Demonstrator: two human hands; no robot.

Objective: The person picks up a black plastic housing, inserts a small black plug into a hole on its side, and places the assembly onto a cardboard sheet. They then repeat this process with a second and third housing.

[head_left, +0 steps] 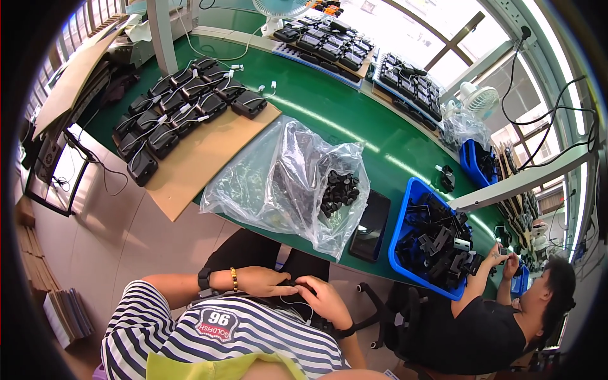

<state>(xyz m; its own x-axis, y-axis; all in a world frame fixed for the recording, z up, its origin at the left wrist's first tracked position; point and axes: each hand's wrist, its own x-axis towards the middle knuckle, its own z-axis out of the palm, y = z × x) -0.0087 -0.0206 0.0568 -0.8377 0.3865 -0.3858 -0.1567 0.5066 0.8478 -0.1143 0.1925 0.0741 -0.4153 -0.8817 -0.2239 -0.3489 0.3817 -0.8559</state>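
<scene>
Close to my body, below the table edge, both hands meet at a black part with a white cable [294, 303], most of it hidden by my fingers. My left hand [258, 281] comes in from the left, its fingers closed over the top of the part. From the right, my right hand [325, 300] pinches the same part with thumb and fingers. Just beyond them on the table lies a clear plastic bag [288, 183] with small black pieces [340, 192] in its opening. Beside the bag is a dark flat tray [370, 227].
A blue bin [398, 237] of black plastic parts stands to the right. Black boxes with white cables [183, 107] sit on cardboard [209, 161] at the left. More such boxes fill trays [329, 41] at the back. A co-worker [487, 316] sits close on the right.
</scene>
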